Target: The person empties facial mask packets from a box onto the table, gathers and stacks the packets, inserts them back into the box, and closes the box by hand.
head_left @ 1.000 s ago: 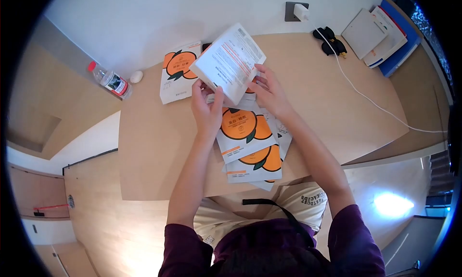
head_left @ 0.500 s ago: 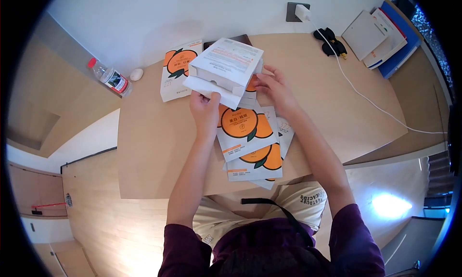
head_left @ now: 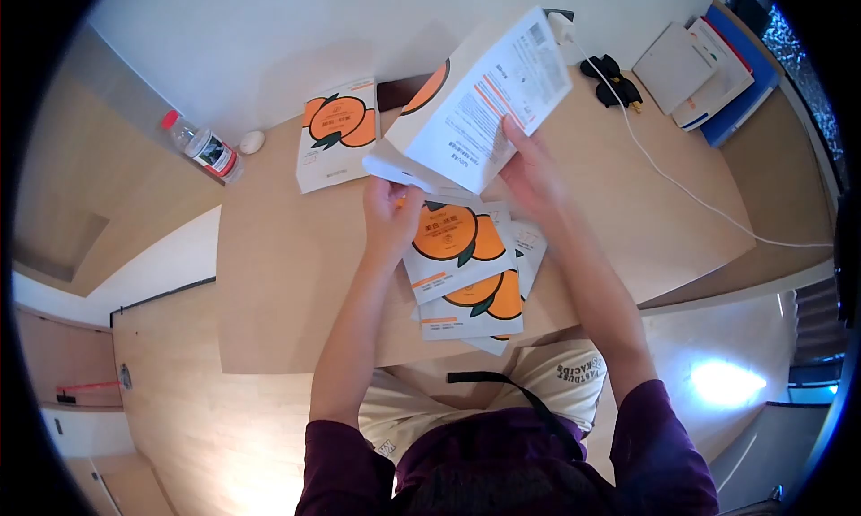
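Note:
A white box (head_left: 489, 104) with printed text and an orange picture on its side is held up and tilted above the table. My left hand (head_left: 392, 211) pinches the flap at its lower left end. On the right, my right hand (head_left: 531, 168) grips the lower right edge, thumb on the printed face. Beneath lie several overlapping white sachets (head_left: 446, 234) with orange fruit pictures, one of them (head_left: 475, 305) near the table's front edge. Left of the held box, another orange-pictured pack (head_left: 338, 135) lies flat.
A red-capped bottle (head_left: 208, 148) and a round white object (head_left: 252, 142) stand left of the table (head_left: 287, 274). A dark item (head_left: 401, 95) lies behind the box. Sunglasses (head_left: 614, 84), a white cable (head_left: 659, 162) and folders (head_left: 740, 77) are at the right.
The box has swung from nearly level to steeply tilted, rising to the right, and its orange side now shows. My right hand has gone from loosely beside it to gripping its edge.

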Demonstrator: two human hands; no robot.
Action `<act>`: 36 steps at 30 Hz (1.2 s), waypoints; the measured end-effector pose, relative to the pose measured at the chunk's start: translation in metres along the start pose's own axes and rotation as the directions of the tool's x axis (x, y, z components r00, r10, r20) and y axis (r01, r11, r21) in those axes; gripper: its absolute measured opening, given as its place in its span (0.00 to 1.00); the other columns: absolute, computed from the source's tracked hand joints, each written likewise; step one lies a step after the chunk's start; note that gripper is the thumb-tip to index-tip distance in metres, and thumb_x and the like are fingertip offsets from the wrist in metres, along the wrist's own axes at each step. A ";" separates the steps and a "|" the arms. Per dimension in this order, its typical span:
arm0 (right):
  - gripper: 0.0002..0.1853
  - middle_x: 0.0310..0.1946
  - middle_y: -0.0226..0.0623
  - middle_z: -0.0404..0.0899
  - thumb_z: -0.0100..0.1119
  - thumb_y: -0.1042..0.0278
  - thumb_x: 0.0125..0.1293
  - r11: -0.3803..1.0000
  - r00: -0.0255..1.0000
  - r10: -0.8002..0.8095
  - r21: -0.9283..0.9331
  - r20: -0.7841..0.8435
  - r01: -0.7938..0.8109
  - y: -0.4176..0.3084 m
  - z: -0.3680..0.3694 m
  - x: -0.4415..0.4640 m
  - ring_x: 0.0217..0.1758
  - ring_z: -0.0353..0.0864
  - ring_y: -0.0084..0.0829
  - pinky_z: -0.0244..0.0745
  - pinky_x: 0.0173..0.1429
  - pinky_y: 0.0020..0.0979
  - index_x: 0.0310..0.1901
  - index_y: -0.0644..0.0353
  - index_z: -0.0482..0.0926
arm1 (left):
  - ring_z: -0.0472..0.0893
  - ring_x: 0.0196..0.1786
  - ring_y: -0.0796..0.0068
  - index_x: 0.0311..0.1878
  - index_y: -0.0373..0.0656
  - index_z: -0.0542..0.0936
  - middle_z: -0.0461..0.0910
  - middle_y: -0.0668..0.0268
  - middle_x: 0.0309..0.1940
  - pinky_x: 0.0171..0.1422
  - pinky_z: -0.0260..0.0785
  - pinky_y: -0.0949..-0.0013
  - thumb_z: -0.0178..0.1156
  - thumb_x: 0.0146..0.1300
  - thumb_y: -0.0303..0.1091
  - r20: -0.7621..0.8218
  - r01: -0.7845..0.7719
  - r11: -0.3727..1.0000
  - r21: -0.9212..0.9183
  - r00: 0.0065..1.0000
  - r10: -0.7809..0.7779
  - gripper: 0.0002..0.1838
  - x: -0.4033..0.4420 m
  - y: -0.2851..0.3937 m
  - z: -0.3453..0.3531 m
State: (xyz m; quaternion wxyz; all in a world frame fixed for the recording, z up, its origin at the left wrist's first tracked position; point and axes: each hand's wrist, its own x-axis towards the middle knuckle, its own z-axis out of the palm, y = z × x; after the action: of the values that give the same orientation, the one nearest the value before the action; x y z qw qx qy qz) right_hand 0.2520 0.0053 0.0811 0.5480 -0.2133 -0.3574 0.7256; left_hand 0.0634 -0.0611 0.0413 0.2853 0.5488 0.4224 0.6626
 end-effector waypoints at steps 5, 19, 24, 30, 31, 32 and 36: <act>0.29 0.53 0.40 0.75 0.70 0.68 0.58 0.834 0.885 -0.465 -0.331 0.009 0.442 -0.019 0.006 -0.006 0.56 0.75 0.29 0.74 0.58 0.33 0.57 0.63 0.65 | 0.79 0.50 0.73 0.54 0.36 0.70 0.76 0.60 0.49 0.50 0.77 0.68 0.51 0.66 0.23 -0.038 0.100 0.985 -0.138 0.994 -0.106 0.14 0.005 0.017 0.006; 0.26 0.41 0.38 0.80 0.76 0.76 0.49 0.415 0.646 -0.730 -0.605 0.225 0.680 -0.014 0.020 -0.026 0.44 0.79 0.26 0.77 0.47 0.27 0.48 0.67 0.73 | 0.79 0.49 0.73 0.52 0.39 0.73 0.76 0.64 0.49 0.49 0.79 0.69 0.52 0.59 0.18 0.131 0.308 0.938 -0.159 0.948 -0.289 0.17 0.001 0.019 0.003; 0.30 0.45 0.39 0.77 0.74 0.77 0.51 0.133 0.525 -0.744 -0.677 0.414 0.724 -0.017 0.012 -0.026 0.46 0.78 0.26 0.76 0.48 0.26 0.53 0.67 0.67 | 0.79 0.48 0.73 0.53 0.40 0.73 0.76 0.63 0.48 0.48 0.78 0.70 0.51 0.58 0.18 0.140 0.345 0.925 -0.160 0.935 -0.325 0.19 0.001 0.012 0.002; 0.31 0.52 0.41 0.72 0.69 0.75 0.58 0.371 0.511 -0.855 -0.592 0.083 0.716 -0.013 0.005 -0.014 0.56 0.71 0.26 0.70 0.57 0.29 0.59 0.67 0.61 | 0.79 0.44 0.75 0.51 0.39 0.72 0.74 0.64 0.45 0.43 0.79 0.71 0.50 0.56 0.15 0.068 0.326 0.942 -0.082 0.945 -0.321 0.19 0.002 0.015 0.003; 0.31 0.54 0.41 0.71 0.67 0.73 0.60 0.467 0.545 -0.839 -0.527 -0.010 0.710 -0.016 0.008 -0.013 0.57 0.69 0.26 0.69 0.59 0.30 0.60 0.66 0.61 | 0.79 0.44 0.76 0.51 0.39 0.72 0.74 0.64 0.44 0.42 0.79 0.71 0.50 0.57 0.16 0.041 0.306 0.949 -0.074 0.952 -0.304 0.18 0.002 0.016 0.003; 0.31 0.56 0.41 0.70 0.66 0.72 0.61 0.557 0.580 -0.809 -0.450 -0.101 0.698 -0.017 0.009 -0.012 0.59 0.68 0.26 0.67 0.60 0.30 0.61 0.66 0.60 | 0.78 0.43 0.76 0.50 0.39 0.72 0.74 0.65 0.43 0.42 0.79 0.72 0.50 0.57 0.16 0.014 0.287 0.956 -0.064 0.958 -0.287 0.17 0.002 0.017 0.004; 0.26 0.58 0.38 0.70 0.62 0.66 0.66 0.633 0.630 -0.757 -0.437 -0.174 0.640 -0.027 -0.001 -0.003 0.60 0.70 0.26 0.70 0.61 0.30 0.61 0.62 0.62 | 0.76 0.43 0.78 0.49 0.41 0.71 0.72 0.66 0.42 0.39 0.78 0.74 0.52 0.58 0.17 -0.101 0.185 0.983 0.016 0.978 -0.183 0.15 0.004 0.013 0.000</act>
State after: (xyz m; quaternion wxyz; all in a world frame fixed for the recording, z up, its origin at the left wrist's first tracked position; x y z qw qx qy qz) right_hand 0.2709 0.0061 0.1004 0.7975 -0.2669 -0.4286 0.3302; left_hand 0.0639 -0.0644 0.0544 0.3173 0.4773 0.4933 0.6544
